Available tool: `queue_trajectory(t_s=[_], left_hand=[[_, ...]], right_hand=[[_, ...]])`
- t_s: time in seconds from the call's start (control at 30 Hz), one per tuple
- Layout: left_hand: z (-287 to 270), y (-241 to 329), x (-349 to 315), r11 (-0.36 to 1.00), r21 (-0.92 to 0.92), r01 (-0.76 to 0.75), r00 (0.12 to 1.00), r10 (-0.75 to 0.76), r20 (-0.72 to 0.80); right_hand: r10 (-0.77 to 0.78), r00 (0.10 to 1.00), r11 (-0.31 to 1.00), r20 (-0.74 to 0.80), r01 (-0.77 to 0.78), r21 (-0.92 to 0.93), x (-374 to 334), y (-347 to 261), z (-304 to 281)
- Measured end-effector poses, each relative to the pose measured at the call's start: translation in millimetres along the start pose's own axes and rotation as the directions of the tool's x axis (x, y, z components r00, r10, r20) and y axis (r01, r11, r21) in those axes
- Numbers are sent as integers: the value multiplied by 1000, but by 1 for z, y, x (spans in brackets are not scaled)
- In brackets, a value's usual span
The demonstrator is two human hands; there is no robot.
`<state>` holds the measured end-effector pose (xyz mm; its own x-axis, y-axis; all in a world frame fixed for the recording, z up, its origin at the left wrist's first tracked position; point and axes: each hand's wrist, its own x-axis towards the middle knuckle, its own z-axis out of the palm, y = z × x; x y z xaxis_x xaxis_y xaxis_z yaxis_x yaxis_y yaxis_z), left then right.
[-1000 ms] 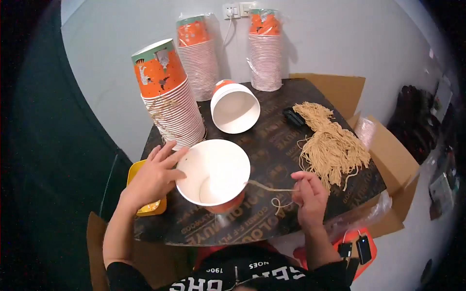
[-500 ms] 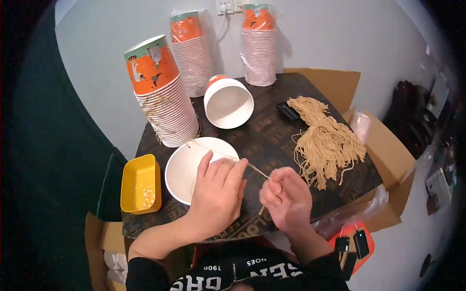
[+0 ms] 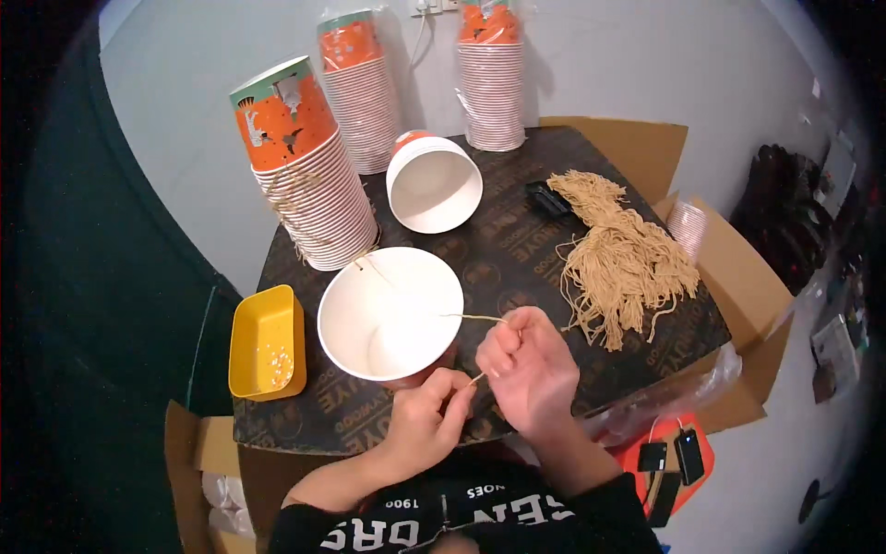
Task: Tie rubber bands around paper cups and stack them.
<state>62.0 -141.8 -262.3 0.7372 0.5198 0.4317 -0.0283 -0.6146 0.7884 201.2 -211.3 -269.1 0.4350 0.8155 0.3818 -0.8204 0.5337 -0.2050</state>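
Note:
A white paper tub (image 3: pixel 369 314) stands tilted toward me at the front of the table, its open mouth facing up. One piece of string (image 3: pixel 371 264) hangs at its far left rim. My right hand (image 3: pixel 531 374) is closed around a tan string (image 3: pixel 475 318), one end of which reaches over the tub's right rim; I cannot tell whether it passes through the wall. Below the tub, my left hand (image 3: pixel 429 417) pinches the other part of that string, which comes out of the right fist. The left fingertips are close to the right hand.
A yellow box (image 3: pixel 297 342) with small white bits sits at left. Stacked orange tubs (image 3: pixel 318 198) and two wrapped stacks (image 3: pixel 365 111) stand behind. One tub (image 3: pixel 434 189) lies on its side. Tan strings (image 3: pixel 632 268) are heaped at right beside a black object (image 3: pixel 549 198). Cardboard boxes flank the table.
My left hand has moved off the tub's mouth, down toward me, and now pinches the string beside my right hand. The right hand has shifted slightly left.

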Motion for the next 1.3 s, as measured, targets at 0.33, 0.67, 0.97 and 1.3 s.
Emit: queue_trajectory(t_s=[0.33,0.67,0.97,1.3], left_hand=[[-32,27,-8,926,372,-58,986,-4,165],[-43,30,-10,956,292,23,1000,-22,-8],[-49,21,-18,985,170,41,968,4,-252],[-53,19,-20,988,153,22,966,18,-258]], right_hand=[[-45,952,-4,304,304,-953,-32,6,3],[-32,926,-38,375,374,-927,-23,8,3],[-192,859,-190,474,442,-877,-17,27,-3],[-182,837,-261,516,465,-846,-11,34,-2]])
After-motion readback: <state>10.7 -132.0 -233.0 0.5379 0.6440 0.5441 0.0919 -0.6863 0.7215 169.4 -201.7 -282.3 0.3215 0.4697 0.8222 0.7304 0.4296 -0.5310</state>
